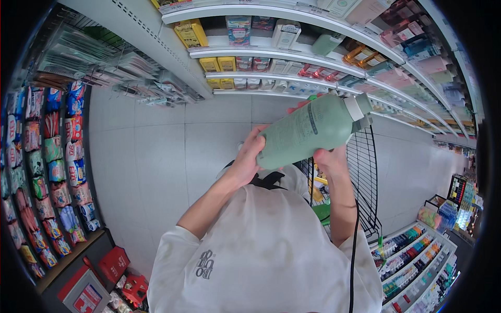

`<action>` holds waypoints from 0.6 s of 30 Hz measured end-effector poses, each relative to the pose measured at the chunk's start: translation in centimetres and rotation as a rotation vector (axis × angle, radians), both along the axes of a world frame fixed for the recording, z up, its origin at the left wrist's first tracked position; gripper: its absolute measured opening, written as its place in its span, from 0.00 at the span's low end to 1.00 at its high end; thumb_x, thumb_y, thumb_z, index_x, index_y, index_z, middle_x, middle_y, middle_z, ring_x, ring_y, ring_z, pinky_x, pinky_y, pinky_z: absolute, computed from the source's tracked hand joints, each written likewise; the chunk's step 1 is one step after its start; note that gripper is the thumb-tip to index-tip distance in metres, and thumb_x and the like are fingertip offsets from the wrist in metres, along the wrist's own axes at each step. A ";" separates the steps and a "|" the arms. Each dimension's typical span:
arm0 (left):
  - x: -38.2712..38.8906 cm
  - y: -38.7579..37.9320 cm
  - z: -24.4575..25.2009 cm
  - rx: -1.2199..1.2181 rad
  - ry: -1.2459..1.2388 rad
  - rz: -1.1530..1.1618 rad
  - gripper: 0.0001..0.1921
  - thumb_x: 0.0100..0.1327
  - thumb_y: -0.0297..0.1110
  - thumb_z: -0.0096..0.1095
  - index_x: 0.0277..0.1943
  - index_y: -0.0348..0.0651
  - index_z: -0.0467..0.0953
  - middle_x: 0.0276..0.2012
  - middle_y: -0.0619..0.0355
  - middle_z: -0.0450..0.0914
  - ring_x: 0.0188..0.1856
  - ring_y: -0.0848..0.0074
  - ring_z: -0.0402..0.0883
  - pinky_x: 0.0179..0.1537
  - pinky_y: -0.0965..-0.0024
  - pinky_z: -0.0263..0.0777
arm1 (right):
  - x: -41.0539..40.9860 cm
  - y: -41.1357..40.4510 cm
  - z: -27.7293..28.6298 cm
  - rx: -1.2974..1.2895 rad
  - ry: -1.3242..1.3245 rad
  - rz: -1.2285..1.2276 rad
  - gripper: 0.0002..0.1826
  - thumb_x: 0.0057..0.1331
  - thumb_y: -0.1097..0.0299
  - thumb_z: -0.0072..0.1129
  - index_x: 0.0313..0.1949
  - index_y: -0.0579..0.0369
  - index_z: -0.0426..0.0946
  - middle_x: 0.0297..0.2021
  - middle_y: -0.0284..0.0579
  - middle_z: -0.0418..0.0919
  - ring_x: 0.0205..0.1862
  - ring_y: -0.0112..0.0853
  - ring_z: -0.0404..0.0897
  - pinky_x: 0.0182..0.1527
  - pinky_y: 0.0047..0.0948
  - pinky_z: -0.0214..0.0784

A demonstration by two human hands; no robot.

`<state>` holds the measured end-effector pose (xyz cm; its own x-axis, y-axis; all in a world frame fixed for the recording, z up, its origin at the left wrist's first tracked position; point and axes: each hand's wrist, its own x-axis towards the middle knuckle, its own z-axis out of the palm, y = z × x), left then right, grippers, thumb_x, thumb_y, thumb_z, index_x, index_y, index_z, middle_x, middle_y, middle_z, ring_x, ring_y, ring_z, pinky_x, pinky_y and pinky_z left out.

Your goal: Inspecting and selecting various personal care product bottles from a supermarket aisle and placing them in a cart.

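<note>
A large pale green pump bottle (303,133) with a white collar lies tilted on its side across both hands in front of my chest. Its pump end points up and to the right. Around the base end, my left hand (250,154) is closed, thumb on the near face. My right hand (330,156) supports the bottle near its shoulder from below; its other fingers are mostly hidden behind the bottle. Small print covers the face turned toward me. Below the bottle, a black wire shopping cart (364,164) stands at my right, partly hidden by my forearm, with yellow items (316,191) inside.
Store shelves (274,51) with bottles and boxes run along the far side. Packaged goods (56,168) fill a rack on the left, with hanging packs (129,66) beyond. Red boxes (113,264) stand at lower left. Another stocked shelf (411,262) is at lower right. Grey tiled floor (156,156) lies between.
</note>
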<state>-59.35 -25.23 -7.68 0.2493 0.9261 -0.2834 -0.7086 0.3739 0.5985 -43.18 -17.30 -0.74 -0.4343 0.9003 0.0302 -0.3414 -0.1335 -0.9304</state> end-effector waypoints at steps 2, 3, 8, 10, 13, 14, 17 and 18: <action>0.0 0.4 0.2 -0.051 0.020 -0.033 0.27 0.68 0.54 0.46 0.61 0.44 0.56 0.52 0.54 0.68 0.46 0.68 0.77 0.37 0.65 0.74 | 1.1 0.5 -1.3 0.015 0.071 -0.009 0.50 0.44 0.53 0.77 0.61 0.60 0.57 0.54 0.51 0.68 0.59 0.45 0.68 0.57 0.42 0.64; 0.1 0.9 0.2 -0.101 0.044 -0.070 0.28 0.68 0.55 0.44 0.61 0.44 0.56 0.53 0.52 0.68 0.50 0.64 0.76 0.40 0.60 0.75 | 1.8 0.7 -1.8 0.018 0.069 -0.014 0.50 0.44 0.53 0.77 0.61 0.60 0.57 0.54 0.51 0.68 0.59 0.45 0.68 0.57 0.42 0.64; 1.3 2.8 0.6 -0.015 0.119 -0.051 0.24 0.72 0.47 0.40 0.65 0.43 0.54 0.57 0.48 0.67 0.52 0.60 0.76 0.45 0.62 0.74 | 5.2 3.7 -4.1 -0.076 -0.086 -0.391 0.41 0.51 0.56 0.72 0.59 0.57 0.60 0.51 0.45 0.69 0.53 0.38 0.72 0.53 0.37 0.65; 0.4 3.0 -1.0 0.011 0.170 -0.149 0.22 0.71 0.39 0.40 0.64 0.41 0.57 0.57 0.46 0.70 0.53 0.61 0.76 0.48 0.63 0.73 | 6.8 6.7 -5.5 -0.076 -0.138 -0.491 0.37 0.52 0.61 0.70 0.57 0.57 0.61 0.49 0.43 0.70 0.50 0.35 0.72 0.51 0.35 0.66; -1.9 2.3 -3.5 -0.145 0.108 -0.124 0.21 0.70 0.38 0.42 0.62 0.39 0.61 0.54 0.48 0.74 0.55 0.64 0.75 0.49 0.63 0.73 | 9.2 12.2 -8.1 -0.062 -0.215 -0.648 0.31 0.52 0.71 0.68 0.54 0.56 0.63 0.46 0.41 0.71 0.47 0.30 0.73 0.48 0.31 0.67; -2.7 2.0 -4.2 -0.238 0.169 -0.075 0.20 0.69 0.38 0.43 0.61 0.40 0.62 0.52 0.49 0.75 0.54 0.65 0.75 0.48 0.64 0.72 | 9.9 14.1 -9.0 -0.045 -0.242 -0.702 0.29 0.52 0.76 0.67 0.53 0.55 0.64 0.45 0.40 0.72 0.46 0.29 0.74 0.47 0.30 0.68; -5.9 -0.4 -8.9 -0.495 0.308 0.167 0.21 0.68 0.41 0.47 0.60 0.42 0.63 0.51 0.50 0.76 0.52 0.67 0.76 0.46 0.67 0.71 | 11.5 19.7 -12.0 -0.153 -0.138 -0.773 0.37 0.49 0.80 0.68 0.57 0.57 0.57 0.49 0.42 0.68 0.50 0.33 0.70 0.56 0.33 0.61; -7.3 -1.6 -11.2 -0.548 0.337 0.237 0.21 0.67 0.42 0.48 0.60 0.43 0.63 0.51 0.50 0.76 0.52 0.68 0.77 0.46 0.67 0.70 | 12.0 21.5 -13.2 -0.158 -0.117 -0.831 0.41 0.48 0.82 0.68 0.58 0.57 0.54 0.51 0.44 0.67 0.52 0.35 0.69 0.58 0.34 0.61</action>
<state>-66.64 -26.80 -18.93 -0.1265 0.6457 -0.7530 -0.6166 0.5435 0.5696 -31.23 4.20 -13.91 0.3766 0.9178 -0.1261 -0.2889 -0.0130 -0.9573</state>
